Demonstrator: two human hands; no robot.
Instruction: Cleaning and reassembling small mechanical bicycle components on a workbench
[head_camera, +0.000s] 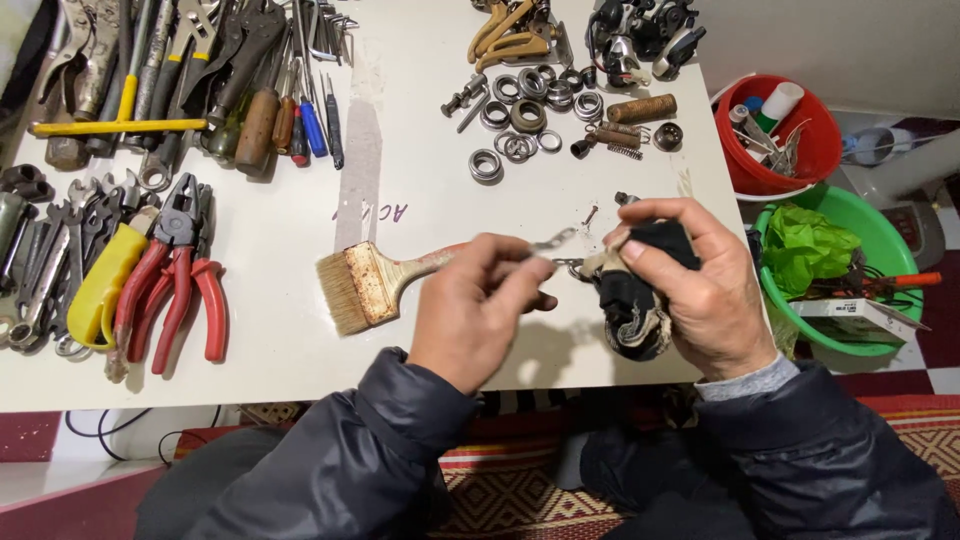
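Dark padded sleeves (330, 470) nearest, bottom of frame. Left hand (475, 310), centre: fingers pinched together on thin metal strip (553, 241), above paintbrush handle (425, 268). Right hand (690, 285) clamped around dirty black rag (628, 305) (small part inside hidden). Judgement: keep pinch steady, wipe gently. Right edge: red bucket (745, 175) holds bottles, small tools; green basin (880, 215) holds green plastic bag, orange-handled tool.
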